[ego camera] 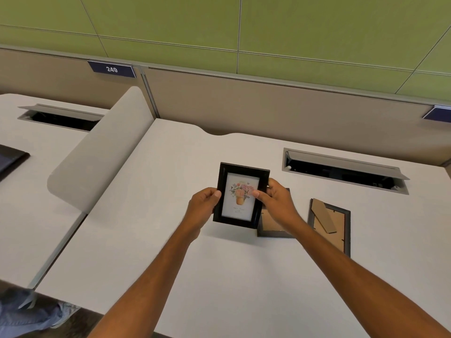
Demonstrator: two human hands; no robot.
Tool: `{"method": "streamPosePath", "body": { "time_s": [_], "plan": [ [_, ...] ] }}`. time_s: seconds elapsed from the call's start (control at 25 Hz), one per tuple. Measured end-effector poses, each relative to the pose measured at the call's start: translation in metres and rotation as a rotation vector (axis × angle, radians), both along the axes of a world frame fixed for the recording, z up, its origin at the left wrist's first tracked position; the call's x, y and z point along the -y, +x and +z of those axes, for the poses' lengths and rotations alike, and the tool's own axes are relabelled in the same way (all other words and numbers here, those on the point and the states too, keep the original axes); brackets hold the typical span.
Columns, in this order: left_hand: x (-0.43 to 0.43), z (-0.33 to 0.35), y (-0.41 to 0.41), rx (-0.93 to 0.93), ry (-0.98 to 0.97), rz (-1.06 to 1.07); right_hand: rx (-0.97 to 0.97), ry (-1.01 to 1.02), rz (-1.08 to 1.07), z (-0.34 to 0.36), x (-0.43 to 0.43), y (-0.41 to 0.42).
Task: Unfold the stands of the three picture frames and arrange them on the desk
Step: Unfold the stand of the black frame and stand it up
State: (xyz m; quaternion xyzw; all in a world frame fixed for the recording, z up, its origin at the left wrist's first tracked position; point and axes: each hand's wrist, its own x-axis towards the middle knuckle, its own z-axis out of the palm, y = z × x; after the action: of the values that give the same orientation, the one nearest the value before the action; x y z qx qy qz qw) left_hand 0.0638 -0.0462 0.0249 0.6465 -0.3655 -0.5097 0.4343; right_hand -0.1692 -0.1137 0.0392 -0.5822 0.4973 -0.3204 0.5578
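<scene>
I have the black frame (241, 195) pinched between my left hand (203, 208) and right hand (278, 201), upright above the desk (170, 240). I can't see its stand; if folded, it may topple onto the two face-down frames (329, 225) beside my right hand.

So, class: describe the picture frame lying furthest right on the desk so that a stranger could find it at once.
Start at the long open cable slot set into the white desk. Just in front of it, right of the two hands, lies the grey frame, face down and untouched. Unlike the black frame held upright showing a flower print, it shows its brown cardboard back with the stand folded flat.
</scene>
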Motion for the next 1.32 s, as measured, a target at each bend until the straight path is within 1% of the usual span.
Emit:
{"method": "streamPosePath", "body": {
  "time_s": [0.24,0.4,0.52,0.6,0.84,1.0,1.16,1.32],
  "plan": [
    [0.002,-0.007,0.006,-0.016,0.017,0.108,0.002,0.055,0.043,0.001,0.006,0.009],
    [0.001,-0.012,0.009,-0.004,0.031,0.192,-0.079,0.069,0.088,0.0,0.018,0.02],
    [0.001,-0.015,0.014,-0.023,0.041,0.259,-0.183,0.066,0.122,-0.003,0.027,0.032],
    [0.003,-0.016,0.018,-0.037,0.043,0.29,-0.208,0.093,0.138,-0.005,0.032,0.04],
    [0.014,-0.024,0.029,-0.038,0.033,0.292,-0.125,0.271,0.124,0.001,0.047,0.066],
    [0.023,-0.033,0.036,-0.023,0.027,0.304,-0.005,0.381,0.087,-0.002,0.06,0.083],
    [0.033,-0.042,0.045,-0.012,0.036,0.31,0.05,0.394,0.046,-0.015,0.077,0.099],
    [0.041,-0.052,0.055,-0.032,0.036,0.346,0.066,0.386,0.093,-0.027,0.094,0.117]
  ]
}}
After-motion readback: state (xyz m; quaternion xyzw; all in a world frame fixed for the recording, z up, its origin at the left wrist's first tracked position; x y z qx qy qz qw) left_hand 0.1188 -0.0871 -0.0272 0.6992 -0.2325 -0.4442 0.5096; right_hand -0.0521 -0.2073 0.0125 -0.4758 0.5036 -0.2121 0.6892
